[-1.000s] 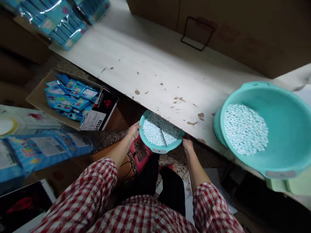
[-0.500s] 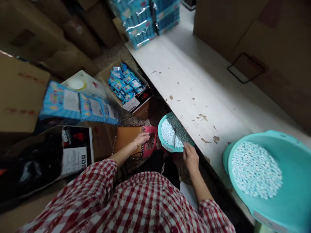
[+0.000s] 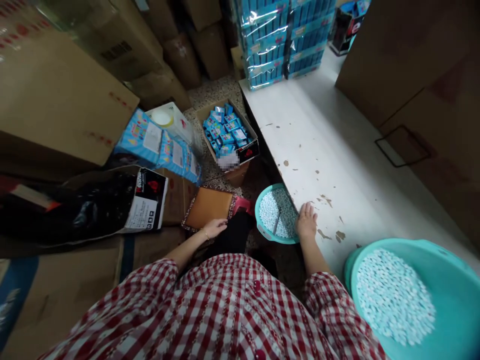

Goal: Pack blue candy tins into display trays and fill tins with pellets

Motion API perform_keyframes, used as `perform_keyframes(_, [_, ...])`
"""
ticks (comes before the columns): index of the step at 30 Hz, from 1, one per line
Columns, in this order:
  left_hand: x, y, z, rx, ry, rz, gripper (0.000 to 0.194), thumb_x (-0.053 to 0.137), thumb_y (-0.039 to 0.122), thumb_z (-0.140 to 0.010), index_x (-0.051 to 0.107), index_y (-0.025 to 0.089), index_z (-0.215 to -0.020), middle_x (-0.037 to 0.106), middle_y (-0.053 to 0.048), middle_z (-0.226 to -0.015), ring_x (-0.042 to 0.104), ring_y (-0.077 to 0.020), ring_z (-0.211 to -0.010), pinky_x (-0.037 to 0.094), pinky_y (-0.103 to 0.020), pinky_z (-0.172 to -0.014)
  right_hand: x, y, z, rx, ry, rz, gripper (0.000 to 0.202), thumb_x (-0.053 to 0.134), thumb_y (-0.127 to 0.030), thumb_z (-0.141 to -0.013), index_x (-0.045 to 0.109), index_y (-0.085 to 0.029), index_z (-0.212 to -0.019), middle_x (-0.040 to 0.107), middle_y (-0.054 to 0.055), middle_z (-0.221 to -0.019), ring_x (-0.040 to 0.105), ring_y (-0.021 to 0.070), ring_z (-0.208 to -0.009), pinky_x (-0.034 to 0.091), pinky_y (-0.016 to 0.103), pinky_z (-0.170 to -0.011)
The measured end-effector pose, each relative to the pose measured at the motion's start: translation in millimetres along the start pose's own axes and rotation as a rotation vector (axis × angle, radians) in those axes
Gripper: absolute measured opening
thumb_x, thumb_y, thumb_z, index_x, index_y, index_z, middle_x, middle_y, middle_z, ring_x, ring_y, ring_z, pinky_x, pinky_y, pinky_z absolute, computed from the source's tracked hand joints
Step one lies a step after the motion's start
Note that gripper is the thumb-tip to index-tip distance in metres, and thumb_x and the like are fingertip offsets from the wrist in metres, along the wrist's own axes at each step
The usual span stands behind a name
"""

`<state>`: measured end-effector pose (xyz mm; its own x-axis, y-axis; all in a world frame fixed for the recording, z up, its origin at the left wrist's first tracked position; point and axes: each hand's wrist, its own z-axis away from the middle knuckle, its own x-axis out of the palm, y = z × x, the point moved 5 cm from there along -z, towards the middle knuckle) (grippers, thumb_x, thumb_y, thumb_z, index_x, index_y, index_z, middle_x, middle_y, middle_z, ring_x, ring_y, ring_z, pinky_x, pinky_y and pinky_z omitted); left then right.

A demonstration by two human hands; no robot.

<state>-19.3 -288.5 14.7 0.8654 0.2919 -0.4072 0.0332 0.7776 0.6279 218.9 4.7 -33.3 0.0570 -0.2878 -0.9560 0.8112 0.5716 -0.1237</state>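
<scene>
My right hand (image 3: 307, 221) lies flat on the near edge of the white table, fingers stretched out and holding nothing. Just left of it, partly under the table edge, is a small turquoise basin (image 3: 261, 231) full of small pale blue and white pieces (image 3: 270, 207), with a thin dark stick (image 3: 278, 221) lying in them. Over my lap, my left hand (image 3: 215, 228) is held out with its fingers extended and nothing in them. Close beyond it is a stool with an orange-tan seat (image 3: 210, 207) and a pink part at its side.
A larger turquoise basin (image 3: 450, 280) with similar pieces stands on the table (image 3: 300, 150) at right. Blue wrapped packs (image 3: 266, 45) are stacked at the table's far end. An open carton (image 3: 245, 155) of small blue boxes sits beyond the stool. Cardboard boxes (image 3: 67, 85) crowd the left.
My right hand has moved from beside the small basin onto the table edge. My left hand has drawn back from the stool's pink part towards my lap. The view has shifted.
</scene>
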Motion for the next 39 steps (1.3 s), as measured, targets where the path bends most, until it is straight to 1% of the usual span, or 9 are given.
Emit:
perform_keyframes(8, [0.2,42.7,-16.0,0.116,0.003,-0.130,0.028,0.065,0.029,-0.059,0.070,0.018,-0.084,0.070,-0.009,-0.086,0.064,-0.0263,-0.086,0.045,-0.035,-0.085,-0.7,-2.5,-4.6,0.027,-0.099,-0.005,0.062,0.026,-0.008,-0.080,0.020,-0.003,-0.142,0.010,0.013,-0.150,0.010,0.0254,-0.138,0.014,0.045,-0.110])
perform_keyframes(15, [30.1,96.7,-53.6,0.265,-0.175,-0.337,0.037,0.062,0.034,-0.064,0.068,0.016,-0.096,0.068,-0.012,-0.097,0.063,-0.0268,-0.091,0.046,-0.037,-0.086,-4.9,-9.0,-0.5,0.059,-0.102,-0.105,0.068,0.036,-0.007,-0.075,0.021,-0.004,-0.141,0.010,0.013,-0.150,0.009,0.0253,-0.138,0.010,0.046,-0.110])
perform_keyframes(20, [68.4,165.7,-99.6,0.702,-0.187,-0.740,0.048,0.048,0.040,-0.078,0.056,0.018,-0.119,0.051,-0.012,-0.130,0.043,-0.0264,-0.123,0.032,-0.041,-0.105,-11.5,-10.5,4.3,0.064,-0.007,-0.339,0.072,0.049,-0.017,-0.073,0.026,-0.004,-0.139,0.012,0.015,-0.149,0.011,0.0268,-0.138,0.007,0.048,-0.110])
perform_keyframes(25, [135.7,248.3,-159.1,1.203,-0.243,-1.077,0.061,0.042,0.043,-0.083,0.038,0.012,-0.135,0.021,-0.016,-0.148,0.013,-0.0306,-0.138,0.017,-0.049,-0.109,-17.5,-8.0,1.7,0.196,0.207,-0.587,0.064,0.049,-0.039,-0.082,0.033,-0.013,-0.137,0.026,0.011,-0.146,0.015,0.0212,-0.137,0.005,0.045,-0.112])
perform_keyframes(29, [175.3,276.3,-206.4,1.379,-0.447,-1.320,0.064,0.044,0.047,-0.082,0.034,0.016,-0.137,0.021,-0.015,-0.147,0.014,-0.0330,-0.137,0.014,-0.057,-0.107,-12.9,-20.5,17.8,0.540,0.452,-1.112,0.059,0.043,-0.050,-0.083,0.041,-0.019,-0.133,0.039,0.011,-0.139,0.029,0.0218,-0.133,0.017,0.048,-0.109])
perform_keyframes(32, [179.1,277.8,-223.4,1.486,-0.524,-1.378,0.062,0.044,0.047,-0.082,0.035,0.021,-0.137,0.022,-0.012,-0.147,0.016,-0.0313,-0.137,0.011,-0.056,-0.107,-3.7,-21.5,74.7,1.056,0.900,-1.680,0.064,0.031,-0.059,-0.084,0.042,-0.016,-0.130,0.056,0.017,-0.122,0.056,0.0240,-0.110,0.043,0.046,-0.092])
perform_keyframes(34, [175.3,276.6,-224.9,1.538,-0.487,-1.355,0.061,0.044,0.046,-0.082,0.034,0.022,-0.138,0.021,-0.011,-0.148,0.016,-0.0306,-0.137,0.008,-0.055,-0.108,-4.9,-13.6,125.5,1.393,1.206,-1.860,0.066,0.028,-0.063,-0.083,0.040,-0.016,-0.128,0.064,0.015,-0.106,0.065,0.0215,-0.087,0.053,0.040,-0.074])
perform_keyframes(36, [172.2,274.6,-222.5,1.560,-0.450,-1.335,0.062,0.043,0.046,-0.082,0.034,0.022,-0.138,0.020,-0.010,-0.148,0.016,-0.0304,-0.137,0.006,-0.055,-0.109,-15.7,7.8,164.0,1.554,1.353,-1.909,0.059,0.037,-0.061,-0.081,0.045,-0.016,-0.119,0.068,0.010,-0.086,0.065,0.0166,-0.063,0.054,0.031,-0.057])
perform_keyframes(39, [171.5,272.3,-218.5,1.581,-0.430,-1.330,0.063,0.042,0.047,-0.082,0.032,0.020,-0.139,0.020,-0.010,-0.149,0.016,-0.0305,-0.137,0.006,-0.054,-0.109,-29.1,49.4,183.8,1.592,1.406,-1.963,0.042,0.051,-0.049,-0.079,0.050,-0.015,-0.103,0.063,0.003,-0.061,0.056,0.0134,-0.043,0.049,0.025,-0.040])
